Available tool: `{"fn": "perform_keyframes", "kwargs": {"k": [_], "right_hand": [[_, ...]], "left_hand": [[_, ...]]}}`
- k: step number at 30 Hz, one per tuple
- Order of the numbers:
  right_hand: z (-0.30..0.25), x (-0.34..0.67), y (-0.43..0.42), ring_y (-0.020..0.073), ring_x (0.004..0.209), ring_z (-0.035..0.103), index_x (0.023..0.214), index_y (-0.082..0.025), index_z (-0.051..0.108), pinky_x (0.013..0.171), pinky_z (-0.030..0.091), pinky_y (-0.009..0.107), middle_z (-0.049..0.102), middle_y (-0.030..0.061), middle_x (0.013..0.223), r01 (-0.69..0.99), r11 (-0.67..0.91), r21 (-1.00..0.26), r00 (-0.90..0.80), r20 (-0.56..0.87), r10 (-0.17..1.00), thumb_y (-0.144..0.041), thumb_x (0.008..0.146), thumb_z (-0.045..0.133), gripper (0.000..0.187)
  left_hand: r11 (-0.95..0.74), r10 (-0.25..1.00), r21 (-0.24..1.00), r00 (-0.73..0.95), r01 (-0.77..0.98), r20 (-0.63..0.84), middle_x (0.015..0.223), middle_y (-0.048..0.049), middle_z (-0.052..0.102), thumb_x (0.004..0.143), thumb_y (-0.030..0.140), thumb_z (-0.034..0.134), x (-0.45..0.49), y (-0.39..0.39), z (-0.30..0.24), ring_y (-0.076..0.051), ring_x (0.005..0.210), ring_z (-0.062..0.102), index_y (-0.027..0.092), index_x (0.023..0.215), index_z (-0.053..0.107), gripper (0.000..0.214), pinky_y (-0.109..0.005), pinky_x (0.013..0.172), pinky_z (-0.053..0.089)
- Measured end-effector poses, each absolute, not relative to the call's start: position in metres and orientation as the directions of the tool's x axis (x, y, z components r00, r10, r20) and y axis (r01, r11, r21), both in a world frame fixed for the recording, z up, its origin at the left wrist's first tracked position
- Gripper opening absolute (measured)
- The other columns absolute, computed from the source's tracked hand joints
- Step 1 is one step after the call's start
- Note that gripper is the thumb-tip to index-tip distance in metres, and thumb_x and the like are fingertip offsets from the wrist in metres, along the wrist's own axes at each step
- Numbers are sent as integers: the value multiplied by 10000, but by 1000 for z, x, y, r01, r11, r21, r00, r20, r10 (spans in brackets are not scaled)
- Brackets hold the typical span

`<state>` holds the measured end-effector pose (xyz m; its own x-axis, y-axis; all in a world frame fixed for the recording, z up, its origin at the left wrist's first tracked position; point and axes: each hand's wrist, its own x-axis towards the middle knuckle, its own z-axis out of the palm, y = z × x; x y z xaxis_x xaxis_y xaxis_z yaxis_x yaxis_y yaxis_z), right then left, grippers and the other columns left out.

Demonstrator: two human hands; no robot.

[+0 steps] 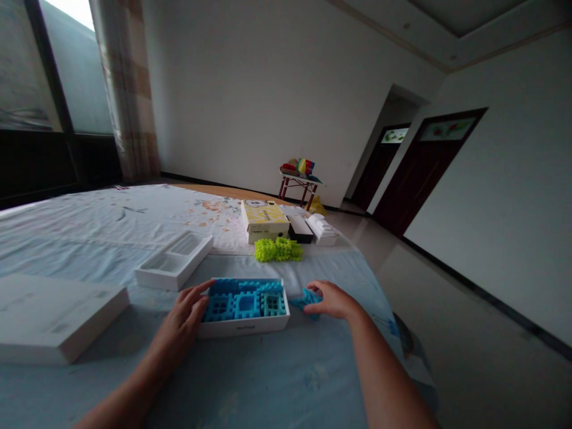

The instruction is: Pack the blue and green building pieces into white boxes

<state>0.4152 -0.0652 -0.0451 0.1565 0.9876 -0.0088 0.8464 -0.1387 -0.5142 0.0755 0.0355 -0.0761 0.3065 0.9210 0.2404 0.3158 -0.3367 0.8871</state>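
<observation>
1. The left hand [185,307] rests at the left end of an open white box [245,326]; its fingers are extended and slightly parted, touching the rim and wrapping around nothing.
2. The right hand [330,298], just beyond the box's right end, grips a blue piece [307,301] between thumb and curled fingers. The fingers hide part of the piece, and I cannot tell whether it touches the cloth.
3. Inside the box, blue blocks [246,304] with notched edges sit side by side, with a teal block [272,304] at the right end.
4. The box's right wall stands between the held piece and the blocks inside.
5. Just behind the box lie bright green blocks [277,250], in front of a yellow carton [266,219]. A black box [300,230] and a white container [322,231] stand to the carton's right.
6. On the left are a white tray [167,279] and, nearer, a large white box [49,313].
7. Everything rests on a pale blue and white tablecloth [250,381].
</observation>
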Motion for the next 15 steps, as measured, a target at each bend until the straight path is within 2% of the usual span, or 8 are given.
{"fn": "perform_keyframes", "kwargs": {"k": [4, 9, 12, 15], "right_hand": [[-54, 414, -65, 227, 940, 546, 1045, -175, 616, 814, 428, 311, 594, 73, 1001, 891, -130, -436, 144, 0, 990, -372, 486, 759, 610], [-58, 411, -60, 203, 894, 563, 1080, -166, 598, 791, 435, 296, 600, 64, 975, 860, -98, -501, 130, 29, 991, -315, 535, 731, 580], [-58, 411, -60, 190, 872, 567, 1019, -171, 628, 782, 436, 293, 605, 61, 946, 856, -53, -515, 119, 96, 988, -303, 612, 686, 431], [-58, 410, -58, 192, 894, 561, 898, -184, 669, 815, 418, 303, 625, 56, 897, 883, -12, -469, 107, 178, 978, -296, 687, 632, 242]], "left_hand": [[-344, 919, 880, 307, 327, 245, 1147, -96, 500, 767, 576, 345, 76, 35, -75, -243, 1057, 503, 209, 1155, 546, 571, -415, 953, 394], [-346, 918, 877, 312, 334, 244, 1144, -93, 497, 766, 573, 351, 75, 39, -80, -236, 1038, 510, 218, 1171, 533, 569, -416, 956, 387], [-362, 914, 873, 307, 327, 264, 1132, -91, 513, 760, 574, 368, 74, 41, -82, -240, 1036, 517, 219, 1158, 544, 561, -399, 925, 418], [-372, 912, 868, 302, 329, 277, 1120, -86, 531, 758, 574, 371, 74, 41, -82, -244, 1038, 520, 223, 1144, 554, 553, -398, 910, 432]]}}
